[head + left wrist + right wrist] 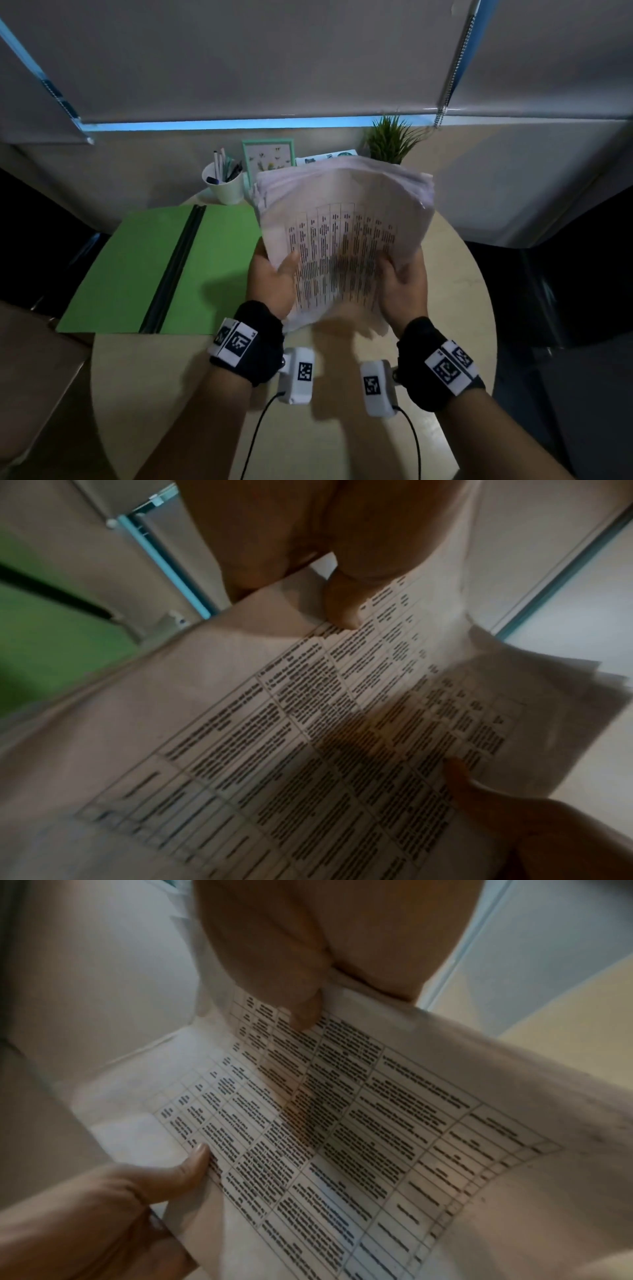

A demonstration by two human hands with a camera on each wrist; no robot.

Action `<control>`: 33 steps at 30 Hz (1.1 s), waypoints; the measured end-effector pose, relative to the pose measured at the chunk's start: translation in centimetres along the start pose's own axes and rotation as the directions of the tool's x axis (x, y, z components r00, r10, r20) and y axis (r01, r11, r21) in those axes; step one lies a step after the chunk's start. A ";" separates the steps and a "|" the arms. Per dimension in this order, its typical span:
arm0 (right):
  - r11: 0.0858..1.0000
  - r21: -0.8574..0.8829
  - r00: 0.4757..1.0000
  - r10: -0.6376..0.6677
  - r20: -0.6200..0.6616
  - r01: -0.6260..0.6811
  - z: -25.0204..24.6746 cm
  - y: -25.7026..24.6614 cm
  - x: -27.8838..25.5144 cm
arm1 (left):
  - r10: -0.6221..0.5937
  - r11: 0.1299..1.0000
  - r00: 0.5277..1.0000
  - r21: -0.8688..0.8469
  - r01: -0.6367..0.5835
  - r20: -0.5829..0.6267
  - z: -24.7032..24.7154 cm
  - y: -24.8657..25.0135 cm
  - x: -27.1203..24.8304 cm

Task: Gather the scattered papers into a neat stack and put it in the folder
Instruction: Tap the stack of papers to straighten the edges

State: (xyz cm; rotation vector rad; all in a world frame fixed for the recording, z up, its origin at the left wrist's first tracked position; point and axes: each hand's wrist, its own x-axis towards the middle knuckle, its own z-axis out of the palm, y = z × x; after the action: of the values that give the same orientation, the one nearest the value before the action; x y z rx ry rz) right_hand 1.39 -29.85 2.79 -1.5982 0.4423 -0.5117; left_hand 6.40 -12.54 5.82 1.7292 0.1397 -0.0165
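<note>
A stack of white papers (342, 219) with a printed table on the top sheet stands nearly upright above the round table, its lower edge blurred. My left hand (274, 277) grips its left side, thumb on the front sheet. My right hand (402, 281) grips the right side the same way. In the left wrist view the papers (308, 750) fill the frame with my left thumb (342, 610) on the print. The right wrist view shows the papers (342, 1123) under my right thumb (304, 1012). An open green folder (130, 270) lies flat to the left of the stack.
The round beige table (455, 308) carries a white cup of pens (224, 185), a small framed picture (269, 154) and a potted plant (388, 140) at its back edge. A brown surface (34, 359) sits at the lower left. Cables run from both wrist cameras.
</note>
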 end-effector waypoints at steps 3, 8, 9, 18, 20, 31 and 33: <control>0.997 0.046 0.997 -0.070 0.022 0.069 -0.6 -1.0 -0.6 | 0.078 0.997 0.997 -0.024 -0.077 0.021 -1.8 0.7 -0.7; 0.999 -0.007 0.991 0.051 0.123 -0.050 -2.1 1.4 -4.1 | 0.069 0.984 0.993 0.156 -0.084 0.099 -4.4 -2.1 -2.8; 0.998 -0.022 0.992 0.056 0.110 -0.054 -2.0 1.8 -4.6 | 0.072 0.979 0.992 0.181 -0.091 0.107 -4.5 -2.6 -2.9; 0.997 0.042 0.996 -0.066 -0.066 0.069 0.8 -2.0 -4.8 | 0.257 0.959 0.966 0.115 -0.258 0.024 -3.8 -0.1 -1.8; 0.995 0.046 0.995 -0.081 -0.066 0.084 0.7 -1.9 -5.4 | 0.269 0.954 0.963 0.134 -0.269 0.019 -4.4 -0.6 -1.9; 0.998 -0.040 0.998 -0.053 -0.041 0.052 1.1 -1.8 -6.1 | 0.195 0.946 0.974 0.239 -0.218 0.120 -4.1 -1.7 -1.4; 0.996 0.045 0.995 -0.071 -0.069 0.074 0.8 -2.1 -5.9 | 0.257 0.938 0.958 0.208 -0.278 0.123 -4.5 -0.9 -1.1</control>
State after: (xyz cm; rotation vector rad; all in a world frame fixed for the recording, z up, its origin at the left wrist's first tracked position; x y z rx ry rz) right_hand -3.04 -25.64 4.46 -1.5586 0.4209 -0.6279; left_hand 4.93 -8.09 5.81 1.9563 -0.1758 0.0908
